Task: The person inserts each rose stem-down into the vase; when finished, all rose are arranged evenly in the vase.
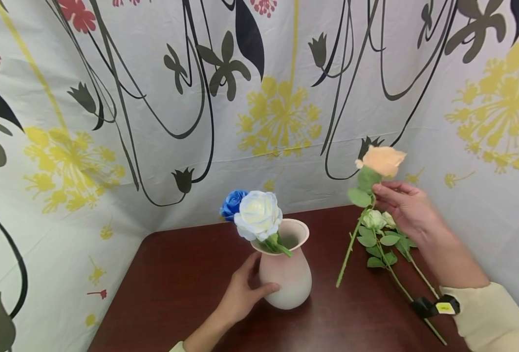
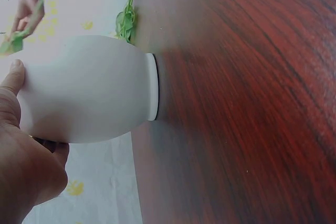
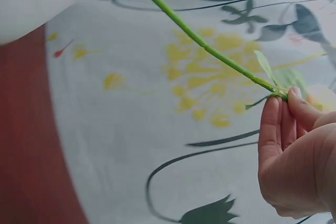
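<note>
A pale pink vase [image 1: 288, 274] stands on the dark red table [image 1: 176, 283] with a white rose [image 1: 258, 215] and a blue rose [image 1: 232, 203] in it. My left hand [image 1: 242, 293] grips the vase's left side; the left wrist view shows the vase [image 2: 89, 90] against my thumb [image 2: 13, 80]. My right hand [image 1: 402, 205] pinches the stem of a peach rose [image 1: 382, 160] just below the bloom and holds it up above the table. The right wrist view shows the green stem [image 3: 199, 40] running from my fingertips [image 3: 286, 108].
A stem of small white roses [image 1: 376, 220] with leaves lies on the table under my right hand. A floral-printed cloth [image 1: 277, 98] walls in the table at the back and on both sides. A black and yellow band [image 1: 437, 307] sits on my right wrist.
</note>
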